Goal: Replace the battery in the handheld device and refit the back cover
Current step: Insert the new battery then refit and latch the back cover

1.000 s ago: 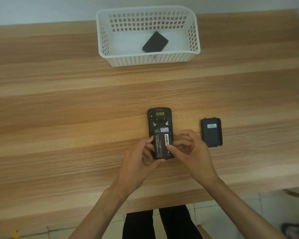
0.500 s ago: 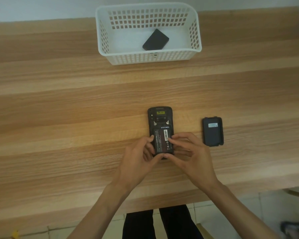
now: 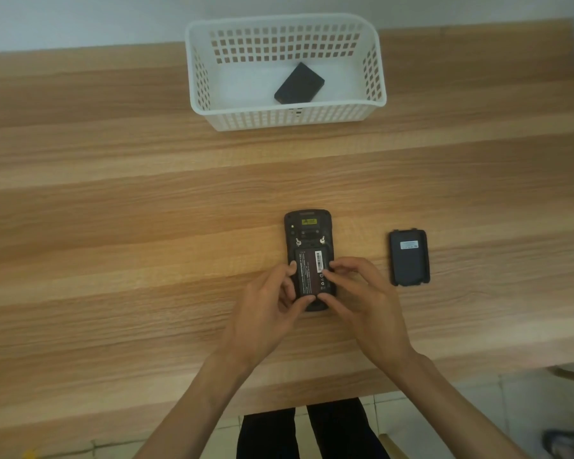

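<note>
Since the earlier frame, the battery had settled flatter into the device. Left hand and right hand pressed it, fingers spread. Basket held a spare battery. Back cover lay right, apart; table open left.

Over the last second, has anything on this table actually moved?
The battery, tilted in its bay a second ago, now lies flatter in the handheld device. The right hand slid fingertips onto its label; the left hand steadies the edge. The back cover, basket and spare battery stayed put.
</note>
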{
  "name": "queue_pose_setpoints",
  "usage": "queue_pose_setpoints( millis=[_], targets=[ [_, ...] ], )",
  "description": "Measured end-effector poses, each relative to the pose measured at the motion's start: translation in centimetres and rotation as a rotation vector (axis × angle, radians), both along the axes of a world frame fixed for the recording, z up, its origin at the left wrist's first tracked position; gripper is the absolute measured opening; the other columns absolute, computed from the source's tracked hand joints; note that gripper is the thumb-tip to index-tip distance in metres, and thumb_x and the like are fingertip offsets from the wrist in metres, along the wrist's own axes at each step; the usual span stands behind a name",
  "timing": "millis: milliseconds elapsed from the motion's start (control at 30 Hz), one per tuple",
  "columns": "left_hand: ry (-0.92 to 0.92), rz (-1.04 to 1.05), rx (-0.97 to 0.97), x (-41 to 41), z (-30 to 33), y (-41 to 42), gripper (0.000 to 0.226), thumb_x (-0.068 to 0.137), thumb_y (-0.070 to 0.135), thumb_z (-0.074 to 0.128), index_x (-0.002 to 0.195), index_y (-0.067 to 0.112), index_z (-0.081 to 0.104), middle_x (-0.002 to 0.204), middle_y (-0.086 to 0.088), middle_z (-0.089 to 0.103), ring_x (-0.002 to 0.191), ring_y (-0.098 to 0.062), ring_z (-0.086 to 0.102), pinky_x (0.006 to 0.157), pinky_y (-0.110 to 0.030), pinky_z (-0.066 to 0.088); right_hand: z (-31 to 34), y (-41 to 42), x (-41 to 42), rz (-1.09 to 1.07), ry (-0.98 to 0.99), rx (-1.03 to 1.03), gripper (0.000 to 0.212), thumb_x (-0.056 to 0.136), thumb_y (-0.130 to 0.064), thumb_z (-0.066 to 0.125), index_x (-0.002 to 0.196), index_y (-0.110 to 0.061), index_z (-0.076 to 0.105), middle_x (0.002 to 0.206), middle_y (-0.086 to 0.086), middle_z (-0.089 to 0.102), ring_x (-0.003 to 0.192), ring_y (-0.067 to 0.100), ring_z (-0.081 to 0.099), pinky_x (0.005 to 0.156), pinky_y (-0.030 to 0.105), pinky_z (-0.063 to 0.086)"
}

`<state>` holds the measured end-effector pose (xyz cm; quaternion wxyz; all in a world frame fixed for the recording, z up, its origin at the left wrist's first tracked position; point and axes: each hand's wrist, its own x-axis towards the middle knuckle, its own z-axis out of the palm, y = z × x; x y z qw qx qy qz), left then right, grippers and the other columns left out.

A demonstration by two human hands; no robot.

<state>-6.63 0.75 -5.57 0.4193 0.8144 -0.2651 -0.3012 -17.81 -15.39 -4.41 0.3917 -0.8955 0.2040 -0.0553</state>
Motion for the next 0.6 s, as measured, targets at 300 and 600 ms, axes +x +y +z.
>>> queue_pose_setpoints(
  millis=[300, 600],
  targets=[
    [0.039, 0.048, -0.024, -0.7, -0.3, -0.2, 0.038, 0.089, 0.019, 0.081, 0.119, 0.022, 0.059, 0.081, 0.013, 0.057, 0.082, -0.01, 0.064, 0.065, -0.012, 0.054, -0.5, -0.2, 0.1, 0.02, 0.028, 0.049, 0.044, 0.079, -0.014, 0.082, 0.122, -0.009, 0.074, 0.125, 0.002, 0.059, 0.109, 0.009, 0.06, 0.097, 0.021, 0.055],
    [0.042, 0.136, 0.016, -1.2, -0.6, -0.7, 0.041, 0.086, 0.019, 0.083, 0.107, 0.034, 0.05, 0.073, 0.01, 0.056, 0.065, -0.009, 0.06, 0.061, -0.025, 0.055, -0.7, -0.2, -0.3, 0.148, 0.095, -0.103, 0.038, 0.094, -0.025, 0.067, 0.128, -0.01, 0.069, 0.132, 0.008, 0.055, 0.114, 0.018, 0.058, 0.082, 0.031, 0.061]
  ],
)
